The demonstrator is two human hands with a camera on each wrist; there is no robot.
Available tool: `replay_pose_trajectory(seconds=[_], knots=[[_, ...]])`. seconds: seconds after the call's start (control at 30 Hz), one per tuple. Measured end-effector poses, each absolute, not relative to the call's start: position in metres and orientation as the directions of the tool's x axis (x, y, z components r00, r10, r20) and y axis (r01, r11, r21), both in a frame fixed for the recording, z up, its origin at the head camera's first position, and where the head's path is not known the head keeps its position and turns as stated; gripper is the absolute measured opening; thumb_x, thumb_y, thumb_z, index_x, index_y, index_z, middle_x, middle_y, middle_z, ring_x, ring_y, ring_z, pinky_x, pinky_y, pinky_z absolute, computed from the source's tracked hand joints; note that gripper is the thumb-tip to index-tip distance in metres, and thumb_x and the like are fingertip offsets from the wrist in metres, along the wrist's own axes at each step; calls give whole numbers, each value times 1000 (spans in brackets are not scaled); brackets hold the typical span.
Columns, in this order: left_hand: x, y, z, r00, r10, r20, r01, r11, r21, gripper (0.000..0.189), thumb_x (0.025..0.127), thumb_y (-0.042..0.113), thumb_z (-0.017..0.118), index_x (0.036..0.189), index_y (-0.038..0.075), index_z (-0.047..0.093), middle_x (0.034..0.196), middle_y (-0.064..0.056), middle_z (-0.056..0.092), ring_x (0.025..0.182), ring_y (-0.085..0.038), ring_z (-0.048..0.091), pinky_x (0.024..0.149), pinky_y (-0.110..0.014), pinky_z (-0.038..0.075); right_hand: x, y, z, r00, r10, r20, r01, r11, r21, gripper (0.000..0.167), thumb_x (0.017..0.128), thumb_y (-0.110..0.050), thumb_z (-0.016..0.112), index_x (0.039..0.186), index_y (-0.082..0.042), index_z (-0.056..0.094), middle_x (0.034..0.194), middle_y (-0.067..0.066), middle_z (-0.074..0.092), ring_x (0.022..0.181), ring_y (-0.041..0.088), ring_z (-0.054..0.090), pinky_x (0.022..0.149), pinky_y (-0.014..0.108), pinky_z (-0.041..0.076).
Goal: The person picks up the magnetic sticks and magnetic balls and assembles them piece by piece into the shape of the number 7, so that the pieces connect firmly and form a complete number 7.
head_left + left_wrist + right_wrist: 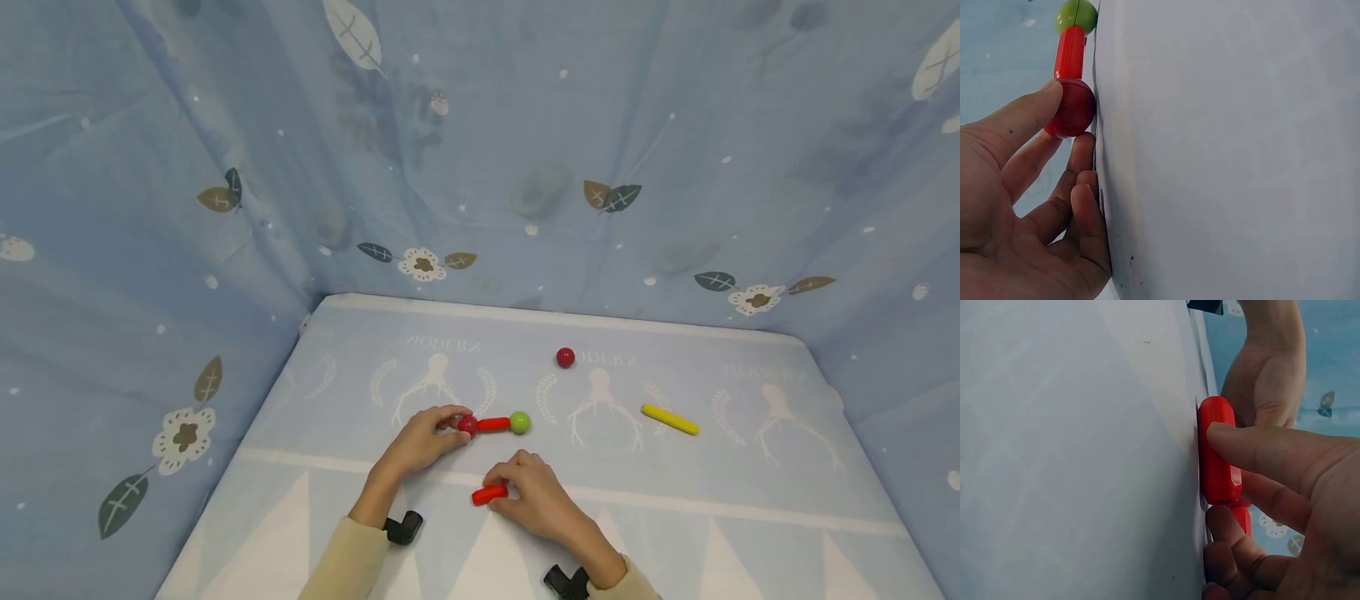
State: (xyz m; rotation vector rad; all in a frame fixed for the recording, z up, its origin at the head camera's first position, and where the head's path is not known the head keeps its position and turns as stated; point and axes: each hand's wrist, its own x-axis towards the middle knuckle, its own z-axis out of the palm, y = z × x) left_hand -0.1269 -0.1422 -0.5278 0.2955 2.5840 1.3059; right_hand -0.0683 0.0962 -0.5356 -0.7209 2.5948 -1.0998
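Note:
My left hand (422,439) pinches a dark red ball (1076,107) between thumb and fingers. That ball sits at one end of a red rod (493,424), and a green ball (520,422) is at the other end, the three in one line on the table. Closer to me, my right hand (534,493) holds a loose red rod (1217,450) with its thumb against the near side and fingers behind. This rod lies low at the table surface, apart from the joined pieces in the head view.
Farther back on the patterned table cover (675,475) lies another dark red ball (566,357). A yellow rod (670,419) rests to the right. Blue printed cloth (480,150) hangs behind and at the sides. Black fittings (406,527) show by the wrists.

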Motion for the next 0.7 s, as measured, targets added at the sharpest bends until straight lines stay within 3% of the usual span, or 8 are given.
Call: replay_pose_trajectory(seconds=[0.3, 0.7], knots=[[-126, -141, -526, -954, 271, -126, 61, 591, 805, 36, 91, 26, 75, 126, 21, 69, 107, 1, 67, 102, -22, 58, 87, -47, 49, -69, 106, -533, -853, -522, -25, -316, 552, -771, 21, 87, -20, 79, 107, -22, 72, 95, -7, 54, 84, 11, 48, 74, 28, 43], [-127, -140, -526, -956, 256, -144, 39, 596, 802, 36, 90, 26, 76, 126, 23, 70, 106, 2, 66, 101, -21, 57, 86, -45, 48, -76, 145, -517, -927, -376, -2, -225, 559, -798, 22, 88, -16, 78, 109, -19, 72, 95, -4, 59, 82, 16, 52, 68, 28, 45]])
